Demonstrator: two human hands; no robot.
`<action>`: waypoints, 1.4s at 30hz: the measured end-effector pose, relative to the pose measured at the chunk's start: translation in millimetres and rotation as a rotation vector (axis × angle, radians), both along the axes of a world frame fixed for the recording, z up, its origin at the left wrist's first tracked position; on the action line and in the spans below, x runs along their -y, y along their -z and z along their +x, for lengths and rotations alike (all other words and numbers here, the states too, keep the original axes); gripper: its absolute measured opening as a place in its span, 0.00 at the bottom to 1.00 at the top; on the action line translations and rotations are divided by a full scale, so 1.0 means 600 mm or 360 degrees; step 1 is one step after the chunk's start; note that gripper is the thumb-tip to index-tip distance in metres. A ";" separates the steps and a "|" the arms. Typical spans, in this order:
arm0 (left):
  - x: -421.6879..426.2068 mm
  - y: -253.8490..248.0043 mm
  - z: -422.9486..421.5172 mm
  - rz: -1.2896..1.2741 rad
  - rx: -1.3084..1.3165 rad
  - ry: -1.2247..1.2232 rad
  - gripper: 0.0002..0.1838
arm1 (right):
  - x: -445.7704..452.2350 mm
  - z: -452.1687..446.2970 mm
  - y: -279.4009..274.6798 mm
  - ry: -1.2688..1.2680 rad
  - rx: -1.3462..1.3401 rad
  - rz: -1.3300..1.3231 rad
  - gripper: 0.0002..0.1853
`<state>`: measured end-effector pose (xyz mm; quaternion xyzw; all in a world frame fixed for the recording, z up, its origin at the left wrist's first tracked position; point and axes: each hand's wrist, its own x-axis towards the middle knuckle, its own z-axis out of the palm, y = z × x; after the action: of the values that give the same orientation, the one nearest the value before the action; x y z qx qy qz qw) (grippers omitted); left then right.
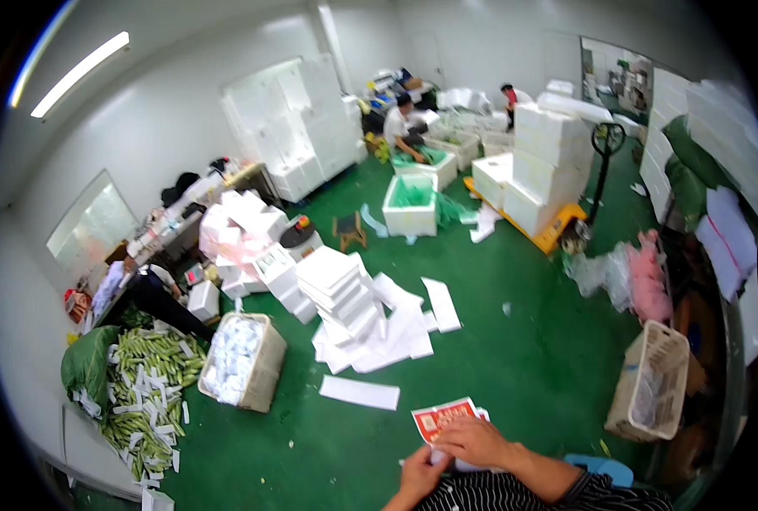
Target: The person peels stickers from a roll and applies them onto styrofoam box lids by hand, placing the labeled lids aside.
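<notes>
A red-and-white printed label (444, 416) with a square code on it is held low in front of me, above the green floor. My left hand (421, 477) is closed at its lower edge, the fingers partly hidden. Over the label's lower right part lies my right hand (474, 442), closed, its fingers bent against the label. More white paper shows behind the right hand, but I cannot tell whether it is one sheet or several. A striped black garment (507, 494) covers my body below the hands.
Stacked white foam lids (336, 285) stand ahead, with white sheets (387, 341) around them. Left are a crate of white packs (277, 349) and a heap of green vegetables (145, 366). A yellow pallet truck (545, 241) carries foam boxes. Another crate (677, 366) stands right. Several people work farther off.
</notes>
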<state>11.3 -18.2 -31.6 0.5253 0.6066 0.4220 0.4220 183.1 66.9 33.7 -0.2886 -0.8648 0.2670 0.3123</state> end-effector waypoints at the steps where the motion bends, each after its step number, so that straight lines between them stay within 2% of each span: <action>1: 0.001 0.038 -0.004 -0.0030 0.0021 -0.0007 0.17 | -0.005 0.003 0.013 -0.0047 0.0063 -0.0140 0.13; 3: -0.006 0.027 0.003 -0.0049 0.0136 -0.0078 0.18 | -0.012 0.000 0.017 -0.0018 0.0015 -0.0228 0.14; 4: -0.015 0.027 0.000 0.0073 -0.0013 -0.0024 0.18 | -0.017 0.001 0.028 0.0005 -0.0068 -0.0109 0.11; 5: -0.018 0.005 0.005 0.0011 -0.0110 0.0099 0.14 | -0.018 0.012 0.042 -0.0043 0.0081 -0.0247 0.11; 6: -0.012 0.005 0.002 -0.0070 -0.0075 0.0072 0.14 | -0.008 0.011 0.037 -0.0022 -0.0019 -0.0174 0.11; 7: -0.015 -0.013 0.014 0.0044 0.0233 -0.0072 0.12 | -0.012 0.007 0.031 -0.0008 -0.0127 -0.0039 0.11; 9: -0.007 -0.020 0.014 -0.0021 0.0381 -0.0108 0.12 | 0.000 0.004 0.004 0.0007 -0.0069 -0.0173 0.11; 13: -0.005 -0.010 0.008 0.0030 0.0321 -0.0107 0.11 | 0.001 0.001 0.008 -0.0018 -0.0077 -0.0397 0.12; 20: -0.013 -0.018 -0.003 0.0021 0.0099 -0.0049 0.10 | 0.002 -0.023 0.019 0.0076 -0.0010 -0.0112 0.11; 27: -0.017 0.003 -0.062 -0.0007 -0.0021 -0.0083 0.10 | -0.017 -0.076 0.000 0.0007 0.0149 -0.0267 0.11; 30: -0.023 -0.019 -0.096 -0.0021 -0.0056 -0.0076 0.11 | -0.029 -0.112 0.000 -0.0021 0.0132 -0.0307 0.11; 33: -0.024 -0.031 -0.150 -0.0018 -0.0171 0.0029 0.15 | -0.040 -0.155 0.031 -0.0125 -0.0009 -0.0592 0.11; 35: -0.026 -0.022 -0.183 -0.0084 -0.0161 0.0027 0.18 | -0.047 -0.177 0.030 -0.0049 -0.0019 -0.0997 0.11; 36: -0.026 -0.014 -0.190 -0.0087 0.0317 -0.0080 0.18 | -0.055 -0.188 0.044 0.0023 -0.0162 -0.1030 0.13; 37: -0.030 -0.016 -0.207 -0.0024 0.0126 -0.0063 0.18 | -0.063 -0.198 0.064 0.0075 -0.0316 -0.1079 0.15; 38: -0.031 0.019 -0.223 -0.0035 0.0200 -0.0079 0.16 | -0.074 -0.207 0.075 0.0166 -0.0447 -0.1039 0.16; 39: -0.037 -0.004 -0.242 -0.0219 0.0212 -0.0019 0.20 | -0.093 -0.213 0.075 0.0263 -0.0599 -0.1319 0.15; 41: -0.051 0.007 -0.256 -0.0143 0.0508 -0.0127 0.17 | -0.121 -0.209 0.075 0.0434 -0.0897 -0.1906 0.14; 42: -0.062 0.008 -0.261 -0.0170 0.0571 -0.0151 0.18 | -0.144 -0.199 0.051 0.0469 -0.1000 -0.2016 0.12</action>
<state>-145.2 19.3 -36.2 0.3892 0.5674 0.4955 0.5302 64.0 153.3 3.2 -0.4375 -0.3654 0.7425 0.3518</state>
